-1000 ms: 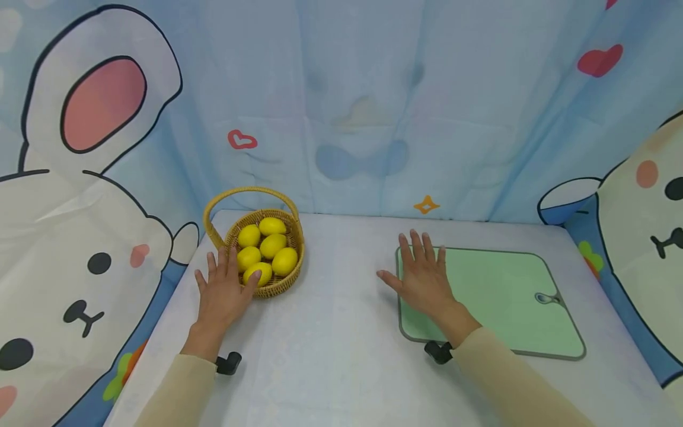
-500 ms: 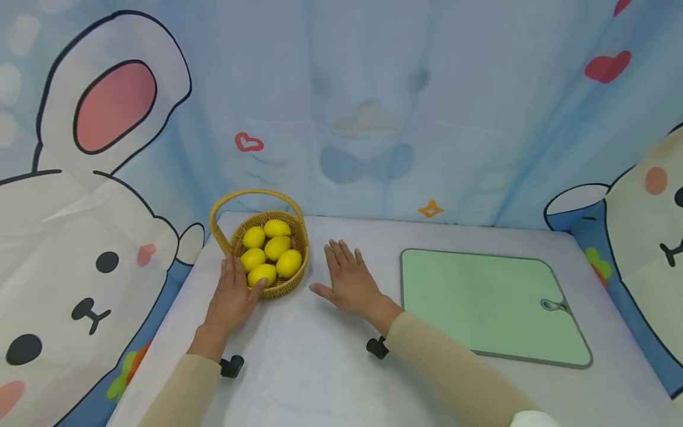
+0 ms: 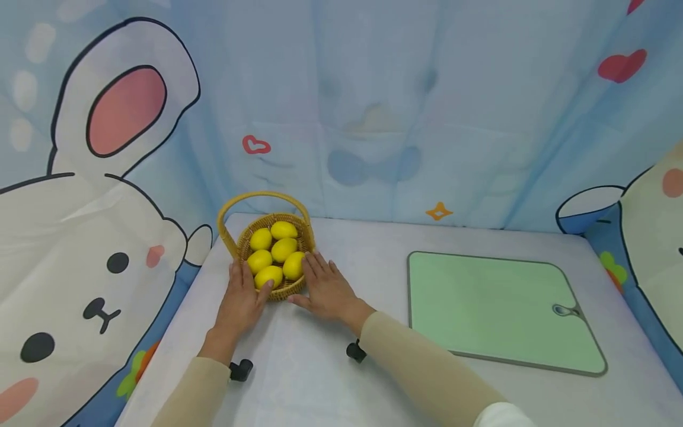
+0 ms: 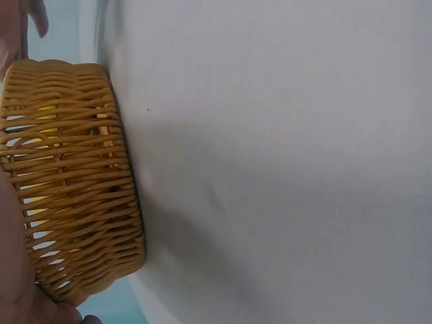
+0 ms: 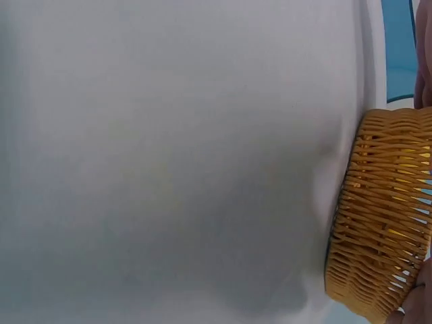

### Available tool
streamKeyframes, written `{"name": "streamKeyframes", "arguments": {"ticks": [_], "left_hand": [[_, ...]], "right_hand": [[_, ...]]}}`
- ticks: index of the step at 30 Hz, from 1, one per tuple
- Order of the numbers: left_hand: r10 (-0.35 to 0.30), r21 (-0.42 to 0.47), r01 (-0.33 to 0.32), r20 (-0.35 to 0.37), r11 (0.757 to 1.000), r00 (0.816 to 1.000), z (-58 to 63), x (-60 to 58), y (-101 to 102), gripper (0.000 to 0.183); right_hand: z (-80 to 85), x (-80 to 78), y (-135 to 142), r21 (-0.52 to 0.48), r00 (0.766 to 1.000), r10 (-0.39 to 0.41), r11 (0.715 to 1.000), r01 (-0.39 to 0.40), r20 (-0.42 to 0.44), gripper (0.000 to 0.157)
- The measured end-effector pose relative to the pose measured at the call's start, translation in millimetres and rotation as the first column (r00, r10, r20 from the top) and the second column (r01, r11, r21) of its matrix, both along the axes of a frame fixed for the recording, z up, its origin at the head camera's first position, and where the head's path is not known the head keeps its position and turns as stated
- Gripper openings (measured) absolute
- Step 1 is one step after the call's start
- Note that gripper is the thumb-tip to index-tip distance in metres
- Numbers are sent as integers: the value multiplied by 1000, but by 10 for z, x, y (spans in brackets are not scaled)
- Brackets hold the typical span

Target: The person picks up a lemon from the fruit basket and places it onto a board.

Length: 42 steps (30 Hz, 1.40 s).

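A yellow wicker basket [image 3: 286, 292] with a tall arched handle stands on the table, holding several yellow lemons [image 3: 284, 249]. My left hand [image 3: 240, 303] lies along its left front side, fingers extended and thumb over the front rim. On the opposite side my right hand [image 3: 329, 293] has its straight fingers at the rim, beside the nearest right lemon. The left wrist view catches the woven basket wall [image 4: 74, 182] between parts of the hands, with yellow showing through the gaps. From the right wrist the wall [image 5: 381, 216] appears at the right edge.
A pale green cutting board [image 3: 496, 308] with a grey rim lies flat on the right of the white-covered table [image 3: 368, 237]. Behind hangs a blue curtain [image 3: 373, 89] with cartoon figures. A small black device [image 3: 242, 370] sits at each wrist.
My right hand has swept left from over the cutting board to the basket's right side. My left hand stays by the basket's left side. The head view has shifted slightly.
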State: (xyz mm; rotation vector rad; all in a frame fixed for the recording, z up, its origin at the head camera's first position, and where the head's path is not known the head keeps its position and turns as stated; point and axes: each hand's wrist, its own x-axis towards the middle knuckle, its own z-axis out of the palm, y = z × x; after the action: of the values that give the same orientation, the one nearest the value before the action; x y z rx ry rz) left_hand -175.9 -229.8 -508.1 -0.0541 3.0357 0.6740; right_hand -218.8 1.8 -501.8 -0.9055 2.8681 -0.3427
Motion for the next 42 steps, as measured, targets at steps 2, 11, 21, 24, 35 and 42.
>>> {"name": "streamKeyframes", "arguments": {"ticks": [2, 11, 21, 24, 35, 42], "left_hand": [[-6, 1, 6, 4, 1000, 1000, -4, -3, 37, 94], [-92, -20, 91, -37, 996, 995, -16, 56, 398, 94], [-204, -57, 197, -155, 979, 967, -49, 292, 1019, 96], [-230, -68, 222, -152, 973, 961, -34, 366, 1174, 98], [-371, -149, 357, -80, 922, 925, 147, 317, 1143, 91], [-481, -225, 468, -1, 854, 877, 202, 99, 983, 97]], "right_hand": [[12, 16, 42, 18, 1000, -7, 1000, 7, -9, 97], [16, 253, 455, -21, 997, -64, 998, 63, -38, 95], [-2, 705, 1113, -109, 986, -164, 981, 160, -33, 95], [-22, 826, 1283, -123, 982, -176, 978, 166, -76, 95], [-36, 986, 1474, -197, 974, -182, 968, 153, -136, 93], [-36, 983, 1490, -199, 975, -206, 962, 186, -86, 95]]}}
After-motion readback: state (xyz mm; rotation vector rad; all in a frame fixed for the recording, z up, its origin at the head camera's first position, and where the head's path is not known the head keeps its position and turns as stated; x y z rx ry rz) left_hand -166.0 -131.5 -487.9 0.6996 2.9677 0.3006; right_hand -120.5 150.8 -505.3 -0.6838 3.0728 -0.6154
